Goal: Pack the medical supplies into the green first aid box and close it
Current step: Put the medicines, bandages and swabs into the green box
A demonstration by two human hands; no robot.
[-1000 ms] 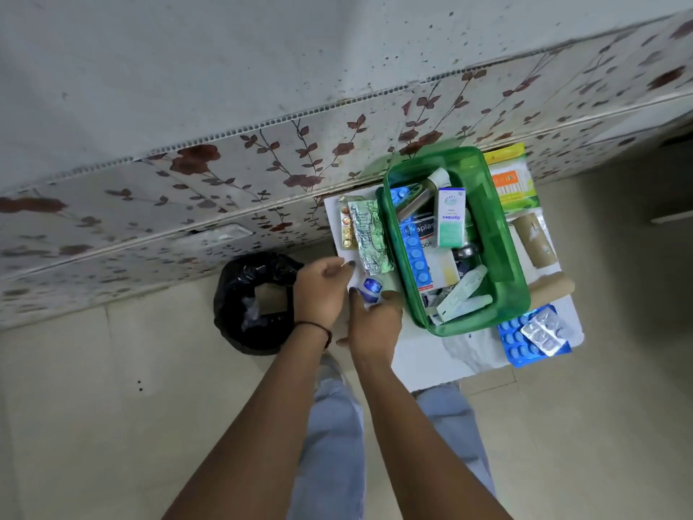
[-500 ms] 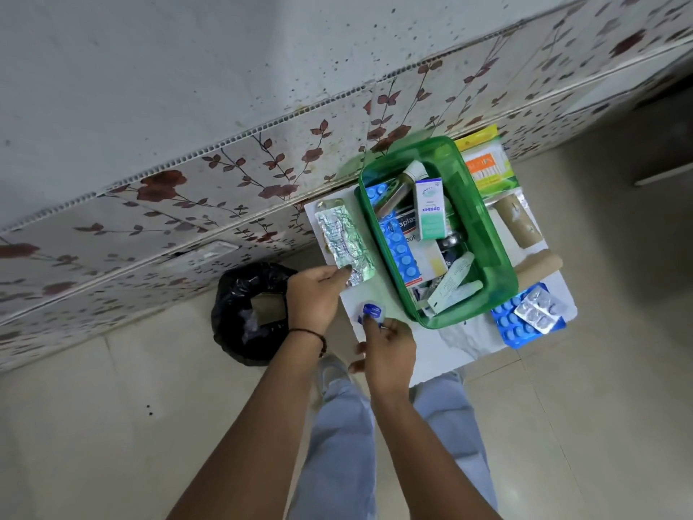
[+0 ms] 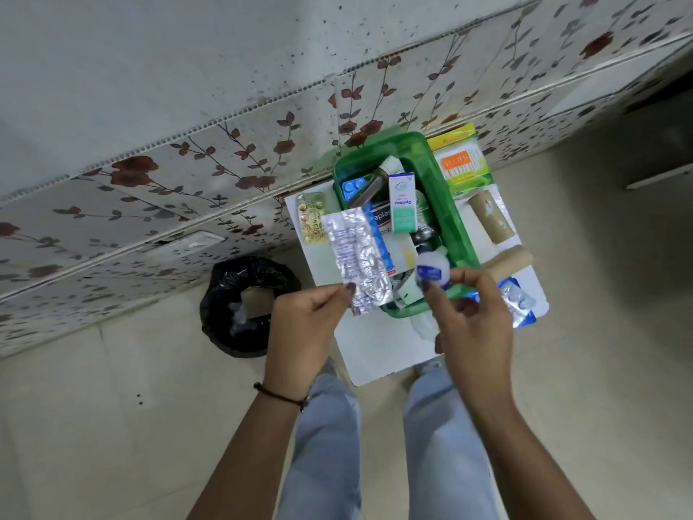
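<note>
The green first aid box (image 3: 455, 223) stands open on a small white table (image 3: 375, 350), holding a teal-and-white carton (image 3: 402, 202), blue blister packs and tubes. My left hand (image 3: 303, 324) pinches the near end of a silver foil pill strip (image 3: 356, 257), lifted over the box's left edge. My right hand (image 3: 472, 317) holds a small white bottle with a blue label (image 3: 433, 270) above the box's near end. A yellow-green pill strip (image 3: 312, 219) lies on the table left of the box.
Right of the box lie a cotton bud pack (image 3: 463, 163), two brown bandage rolls (image 3: 491, 217) and a blue blister pack (image 3: 519, 304). A black-lined bin (image 3: 243, 305) stands on the floor to the left. A floral-papered wall (image 3: 150, 182) rises behind the table.
My left hand has lifted the silver foil strip off the table and over the box's left edge. My right hand has raised the small bottle up and right, over the box's near end.
</note>
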